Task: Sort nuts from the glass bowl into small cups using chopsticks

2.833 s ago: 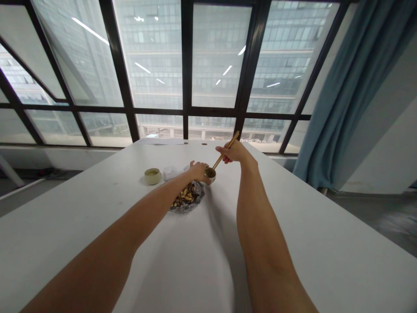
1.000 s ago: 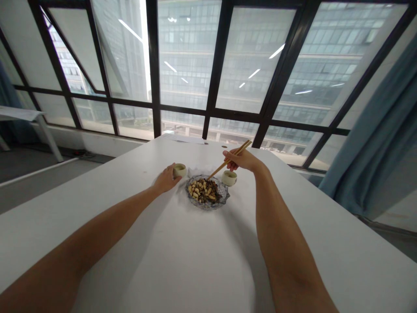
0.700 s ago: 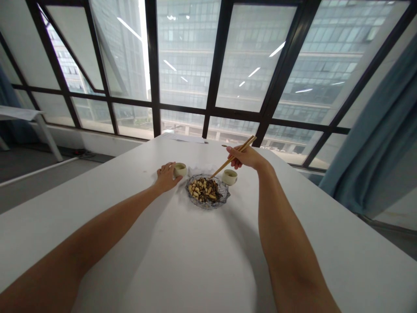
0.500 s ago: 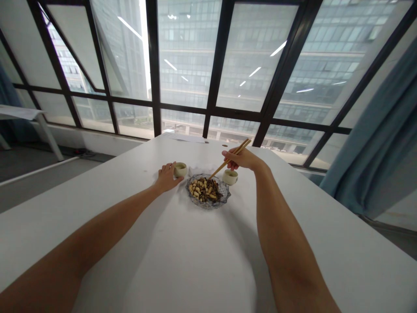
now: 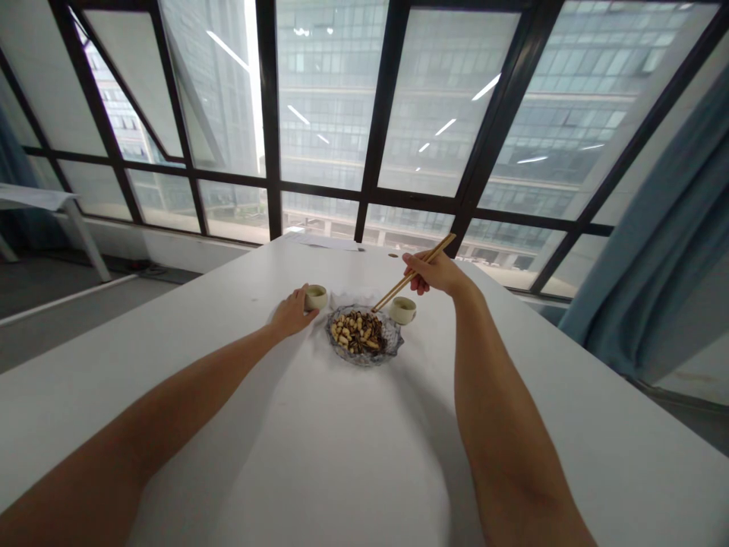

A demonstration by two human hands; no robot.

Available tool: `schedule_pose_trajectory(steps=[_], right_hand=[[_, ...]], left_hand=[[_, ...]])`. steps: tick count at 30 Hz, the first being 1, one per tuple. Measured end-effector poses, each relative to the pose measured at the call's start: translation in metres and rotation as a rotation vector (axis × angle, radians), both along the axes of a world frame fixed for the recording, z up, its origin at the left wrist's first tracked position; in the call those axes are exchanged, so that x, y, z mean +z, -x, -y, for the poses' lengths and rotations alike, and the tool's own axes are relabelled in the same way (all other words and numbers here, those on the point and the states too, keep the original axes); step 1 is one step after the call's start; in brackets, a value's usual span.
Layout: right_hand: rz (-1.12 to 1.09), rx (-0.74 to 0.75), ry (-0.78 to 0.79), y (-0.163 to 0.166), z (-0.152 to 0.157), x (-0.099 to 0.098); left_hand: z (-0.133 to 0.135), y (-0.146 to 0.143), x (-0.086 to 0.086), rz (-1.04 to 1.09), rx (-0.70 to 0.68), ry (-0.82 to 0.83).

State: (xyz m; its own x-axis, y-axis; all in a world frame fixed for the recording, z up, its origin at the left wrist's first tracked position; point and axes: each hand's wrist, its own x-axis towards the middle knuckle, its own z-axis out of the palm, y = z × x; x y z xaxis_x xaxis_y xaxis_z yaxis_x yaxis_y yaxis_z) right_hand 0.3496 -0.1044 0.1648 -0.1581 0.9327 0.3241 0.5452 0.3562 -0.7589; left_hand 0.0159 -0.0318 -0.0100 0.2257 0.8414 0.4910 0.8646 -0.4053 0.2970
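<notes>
A clear, wavy-rimmed glass plate [image 5: 392, 334] holds a heap of peanuts [image 5: 343, 331] and dark striped sunflower seeds [image 5: 373, 330]. My right hand [image 5: 430, 271] grips a pair of wooden chopsticks [image 5: 407, 279], tilted down to the left, with their tips at the plate's far edge. Whether anything is between the tips is too small to tell. On the left, my left hand [image 5: 292, 311] has its thumb and fingers around the near side of a small pale cup [image 5: 315, 298]. A second pale cup [image 5: 402, 311] stands right of the plate, below my right hand.
Everything stands on a white table [image 5: 342, 441]. A sheet of paper [image 5: 327, 242] and a small dark round piece [image 5: 393, 255] lie toward its far edge. Beyond are dark-framed windows [image 5: 370, 152], and a blue curtain [image 5: 654, 251] hangs at the right.
My right hand has moved right and slightly up, drawing the chopstick tips from the heap toward the plate's far edge. My left hand and both cups stay where they were.
</notes>
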Motion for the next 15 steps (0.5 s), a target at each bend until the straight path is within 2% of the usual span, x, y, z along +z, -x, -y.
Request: schedule_pose_trajectory(steps=[9, 15], right_hand=[[0.096, -0.03, 0.108, 0.0013, 0.007, 0.0059], [0.094, -0.021, 0.113, 0.0013, 0.0074, 0.0063]], left_hand=[[0.0015, 0.0026, 0.0015, -0.015, 0.004, 0.008], [0.0019, 0.0043, 0.0003, 0.01, -0.013, -0.007]])
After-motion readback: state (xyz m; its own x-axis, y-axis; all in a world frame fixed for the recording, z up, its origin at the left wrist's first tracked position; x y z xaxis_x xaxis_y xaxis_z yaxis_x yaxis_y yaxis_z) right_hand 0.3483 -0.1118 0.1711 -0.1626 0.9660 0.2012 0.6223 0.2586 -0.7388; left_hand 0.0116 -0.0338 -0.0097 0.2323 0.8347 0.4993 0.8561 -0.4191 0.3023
